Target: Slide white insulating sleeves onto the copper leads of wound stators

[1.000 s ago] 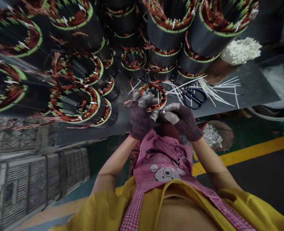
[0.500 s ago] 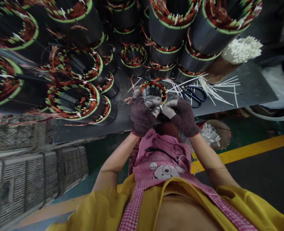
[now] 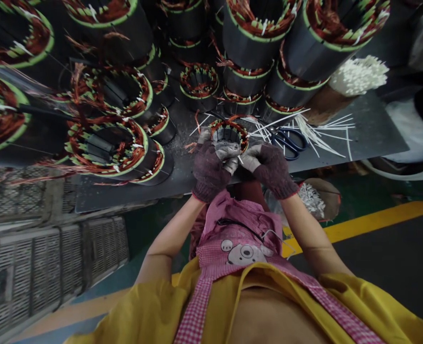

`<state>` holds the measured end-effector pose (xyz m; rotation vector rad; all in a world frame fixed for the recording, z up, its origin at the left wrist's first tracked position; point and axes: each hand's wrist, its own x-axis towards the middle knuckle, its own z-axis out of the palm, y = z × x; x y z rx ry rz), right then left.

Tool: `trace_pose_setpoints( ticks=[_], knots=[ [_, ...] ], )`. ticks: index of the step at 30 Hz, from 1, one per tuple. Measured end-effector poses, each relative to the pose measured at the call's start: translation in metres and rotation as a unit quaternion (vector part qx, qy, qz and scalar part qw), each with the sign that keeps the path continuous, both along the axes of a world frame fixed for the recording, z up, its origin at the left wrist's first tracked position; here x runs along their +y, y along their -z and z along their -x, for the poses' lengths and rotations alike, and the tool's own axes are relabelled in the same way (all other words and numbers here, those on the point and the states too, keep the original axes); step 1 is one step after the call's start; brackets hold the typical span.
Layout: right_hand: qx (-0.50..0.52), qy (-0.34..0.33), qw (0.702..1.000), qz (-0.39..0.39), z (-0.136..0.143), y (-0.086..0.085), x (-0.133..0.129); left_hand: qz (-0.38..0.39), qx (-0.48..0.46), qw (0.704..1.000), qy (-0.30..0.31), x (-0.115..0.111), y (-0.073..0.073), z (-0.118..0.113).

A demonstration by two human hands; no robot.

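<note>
A small motor stator (image 3: 230, 131), a ring of copper windings with pale green insulation, stands at the table's near edge. My left hand (image 3: 213, 167), in a dark glove with grey fingertips, is closed over its near rim, the thumb along its left side. My right hand (image 3: 268, 167), gloved alike, is closed in a pinch at the rim's near right. A short white tie (image 3: 240, 159) shows between the fingertips of both hands. The fingers hide most of it and the stator's near side. Blue-handled scissors (image 3: 292, 141) lie just right of the stator.
Larger stators (image 3: 105, 148) stand stacked at the left and back of the dark table (image 3: 383, 129). Loose white strips (image 3: 319, 136) lie around the scissors, and a bundle of white strips (image 3: 360, 74) stands behind. Below the edge is a bag (image 3: 313, 198) of white scraps.
The view has shifted slightly. Both hands stay at the stator's near rim, and my right fingertips have moved a little at the white tie.
</note>
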<state>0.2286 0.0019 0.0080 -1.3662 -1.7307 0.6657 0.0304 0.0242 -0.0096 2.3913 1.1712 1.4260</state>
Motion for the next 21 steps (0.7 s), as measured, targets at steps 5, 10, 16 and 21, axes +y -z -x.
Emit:
trace_pose_setpoints(
  ticks=[5, 10, 16, 21],
  knots=[
    [-0.036, -0.002, 0.998, -0.047, 0.000, -0.003, 0.001, -0.004, 0.000, 1.000, 0.006, -0.001, -0.004, 0.001],
    [-0.076, -0.007, 0.991, -0.111, 0.006, -0.020, -0.009, -0.007, -0.002, 0.999, -0.053, -0.004, -0.002, -0.011],
    [0.156, 0.060, 0.979, -0.119, -0.003, -0.035, -0.015, 0.044, -0.019, 0.996, -0.081, -0.007, -0.002, -0.019],
    [0.318, -0.049, 0.945, 0.051, 0.015, -0.043, -0.010, 0.039, 0.023, 0.995, -0.092, -0.004, 0.006, -0.019]
  ],
)
